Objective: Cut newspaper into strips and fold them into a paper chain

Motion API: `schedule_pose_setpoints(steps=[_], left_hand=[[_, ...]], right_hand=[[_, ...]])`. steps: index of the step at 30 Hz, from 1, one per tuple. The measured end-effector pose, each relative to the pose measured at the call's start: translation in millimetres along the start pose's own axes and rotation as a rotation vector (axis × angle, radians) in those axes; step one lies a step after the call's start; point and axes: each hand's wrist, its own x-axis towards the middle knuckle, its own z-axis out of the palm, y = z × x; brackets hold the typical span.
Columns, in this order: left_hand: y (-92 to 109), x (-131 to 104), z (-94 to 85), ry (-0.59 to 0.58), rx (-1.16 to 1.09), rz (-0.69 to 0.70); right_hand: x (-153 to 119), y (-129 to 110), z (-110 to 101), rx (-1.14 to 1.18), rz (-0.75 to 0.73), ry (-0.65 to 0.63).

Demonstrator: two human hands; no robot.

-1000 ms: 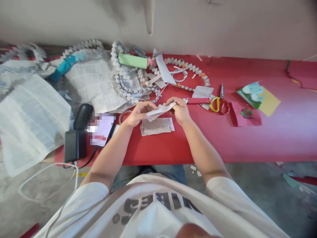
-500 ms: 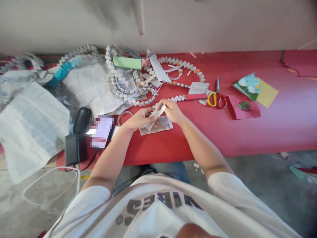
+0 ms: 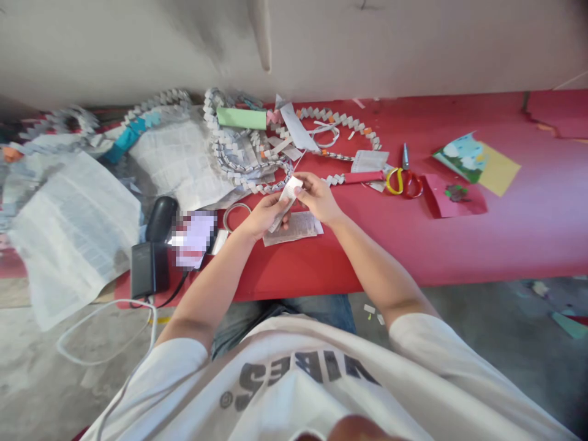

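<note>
Nearest, a white T-shirt [image 3: 321, 343] is showing upside-down black letters that seem to read "VIBES", with a small circled mark beside them. Beyond it, a stack of thin newsprint rectangles [image 3: 296, 231] is lying flat on the red surface [image 3: 303, 275], its print too small to read. Just above the stack, the left hand [image 3: 267, 214] is curling nearly closed around the lower end of a narrow, flat folded paper strip [image 3: 289, 190]; the right hand [image 3: 316, 197] is pinching the upper end between thumb and fingers. To the right, scissors [image 3: 405, 162] with yellow and red handles are resting apart from the hands. Farther back, zigzag-woven paper chains [image 3: 214, 130] are coiling beside a smooth green paper band [image 3: 241, 118], before a plain grey wall [image 3: 367, 55].
</note>
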Motion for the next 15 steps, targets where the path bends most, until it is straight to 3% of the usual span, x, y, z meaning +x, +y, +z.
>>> schedule_pose_setpoints(steps=[3,9,15], left_hand=[[-0.8,-1.3,0.9,0.001,0.01,-0.027],[0.2,-7.4,9.2,-0.121,-0.047,-0.036],[-5.5,-5.1,9.4,-0.048,0.114,-0.018]], right_hand=[[-1.5,-0.8,2.5,0.047,0.009,-0.042],[-5.7,-6.5,3.7,0.244,0.076,-0.166],[-8.2,-8.7,6.4,0.136,0.022,-0.062]])
